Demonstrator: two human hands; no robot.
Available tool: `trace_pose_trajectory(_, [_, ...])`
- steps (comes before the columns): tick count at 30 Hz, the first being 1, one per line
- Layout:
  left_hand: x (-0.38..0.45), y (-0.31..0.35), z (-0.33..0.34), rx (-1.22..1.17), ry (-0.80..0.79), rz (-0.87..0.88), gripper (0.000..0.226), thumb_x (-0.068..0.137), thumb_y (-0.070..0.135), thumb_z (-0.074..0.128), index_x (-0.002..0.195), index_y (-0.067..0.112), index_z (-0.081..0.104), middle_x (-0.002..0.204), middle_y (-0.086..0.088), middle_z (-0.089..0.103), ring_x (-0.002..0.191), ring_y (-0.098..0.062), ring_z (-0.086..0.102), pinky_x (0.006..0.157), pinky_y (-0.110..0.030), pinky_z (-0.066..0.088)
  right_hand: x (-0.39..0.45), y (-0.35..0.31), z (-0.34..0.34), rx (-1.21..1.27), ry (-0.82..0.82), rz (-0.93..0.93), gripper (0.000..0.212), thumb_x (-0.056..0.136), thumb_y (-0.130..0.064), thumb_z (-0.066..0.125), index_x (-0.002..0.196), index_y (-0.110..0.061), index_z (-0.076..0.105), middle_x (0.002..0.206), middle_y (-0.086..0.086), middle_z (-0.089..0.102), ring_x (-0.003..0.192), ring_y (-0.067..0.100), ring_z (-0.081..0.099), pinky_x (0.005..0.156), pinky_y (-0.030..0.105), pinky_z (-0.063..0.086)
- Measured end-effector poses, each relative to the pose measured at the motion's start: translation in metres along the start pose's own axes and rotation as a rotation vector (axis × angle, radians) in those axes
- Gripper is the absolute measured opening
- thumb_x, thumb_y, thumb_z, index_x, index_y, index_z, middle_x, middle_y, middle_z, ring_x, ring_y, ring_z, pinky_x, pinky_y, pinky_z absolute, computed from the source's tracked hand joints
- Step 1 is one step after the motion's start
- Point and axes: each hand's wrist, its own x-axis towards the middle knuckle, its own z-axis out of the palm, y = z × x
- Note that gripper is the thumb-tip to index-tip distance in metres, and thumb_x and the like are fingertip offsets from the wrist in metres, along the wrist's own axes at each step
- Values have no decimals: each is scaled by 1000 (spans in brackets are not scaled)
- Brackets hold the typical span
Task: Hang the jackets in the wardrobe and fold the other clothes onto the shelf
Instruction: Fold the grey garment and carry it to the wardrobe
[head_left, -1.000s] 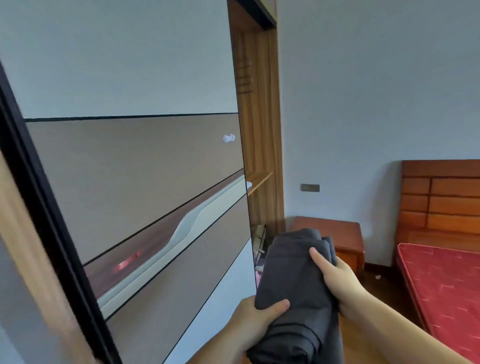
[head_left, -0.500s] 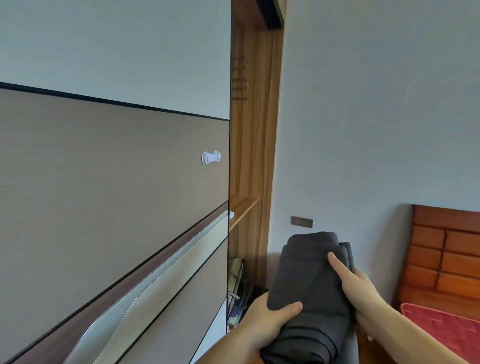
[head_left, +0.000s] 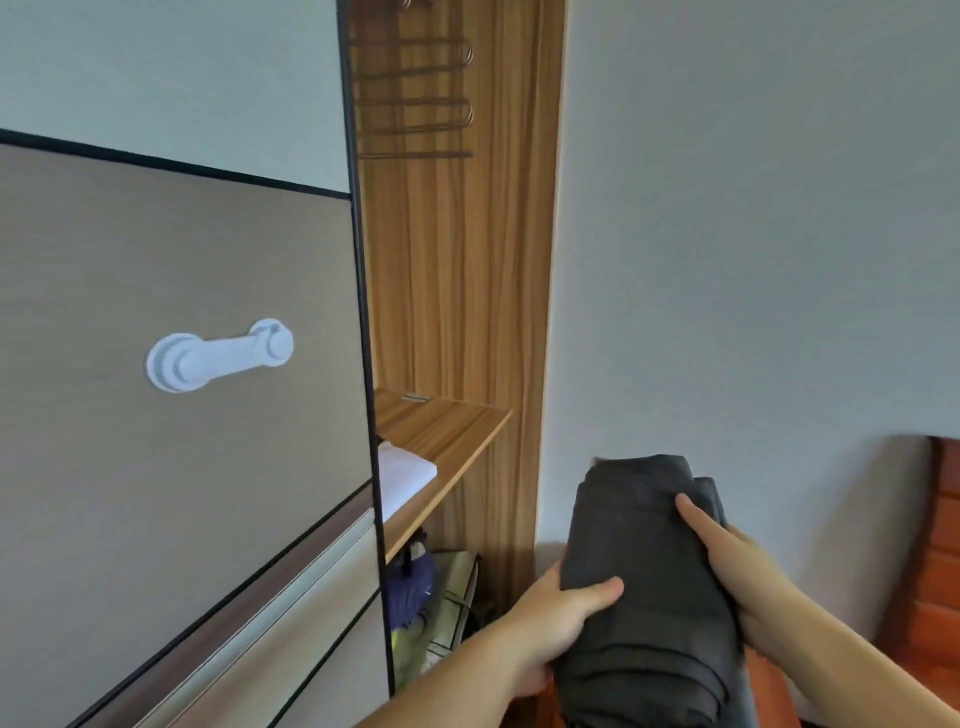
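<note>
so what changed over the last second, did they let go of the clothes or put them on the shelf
Neither. The person has stepped closer to the wardrobe: the shelf, the white cloth on it and the hangers above have come into view past the door. Both hands, left hand and right hand, still grip the folded grey garment as before, short of the shelf.

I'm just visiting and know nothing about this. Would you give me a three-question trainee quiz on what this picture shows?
1. True or false: both hands grip the folded dark grey garment.
2. What already lies on the wooden shelf? A) folded white cloth B) shoes C) a red blanket
3. Fill in: empty wire ___ hang above the shelf.

Key:
1. True; the left hand and right hand hold its sides.
2. A, the folded white cloth.
3. Hangers.
</note>
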Motion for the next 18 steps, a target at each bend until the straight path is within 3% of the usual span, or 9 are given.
trace_pose_trajectory(2, [45, 11, -8, 9, 85, 17, 32, 87, 22, 72, 118, 20, 64, 105, 0, 75, 98, -17, 70, 77, -26, 55, 52, -5, 2, 24, -59, 26, 46, 86, -44, 68, 115, -9, 63, 101, 13, 71, 94, 29, 68, 79, 37, 54])
trace_pose_trajectory(8, [160, 43, -48, 57, 385, 70, 68, 58, 50, 80, 120, 28, 62, 109, 2, 73, 104, -20, 68, 97, -42, 52, 173, -9, 31, 24, -334, 36, 41, 84, -33, 71, 121, -18, 59, 104, 10, 74, 94, 28, 72, 79, 38, 56])
trace_pose_trajectory(10, [185, 51, -62, 81, 506, 118, 56, 72, 47, 75, 122, 31, 58, 112, 7, 70, 106, -14, 65, 98, -36, 50, 206, 0, 46, -39, -423, 40, 47, 80, -23, 73, 123, -12, 57, 106, 12, 74, 96, 29, 72, 81, 41, 56])
trace_pose_trajectory(13, [224, 63, -95, 31, 605, 186, 43, 86, 35, 68, 125, 38, 49, 120, 11, 62, 114, -12, 57, 103, -35, 45, 263, 9, 68, -134, -509, 58, 77, 62, -23, 91, 126, -7, 53, 110, 15, 72, 99, 31, 70, 91, 48, 53])
trace_pose_trajectory(15, [255, 67, -117, 38, 651, 188, 55, 78, 44, 70, 129, 38, 50, 123, 11, 61, 117, -15, 57, 105, -40, 45, 301, 12, 80, -203, -553, 54, 94, 46, -34, 97, 126, -9, 54, 111, 13, 72, 102, 30, 70, 93, 49, 52])
trace_pose_trajectory(18, [311, 66, -159, 16, 700, 184, 53, 62, 60, 68, 113, 53, 56, 118, 16, 65, 113, -13, 60, 101, -42, 47, 352, 14, 102, -305, -533, 3, 81, 46, -32, 97, 115, -13, 59, 102, 6, 75, 94, 22, 72, 82, 39, 56])
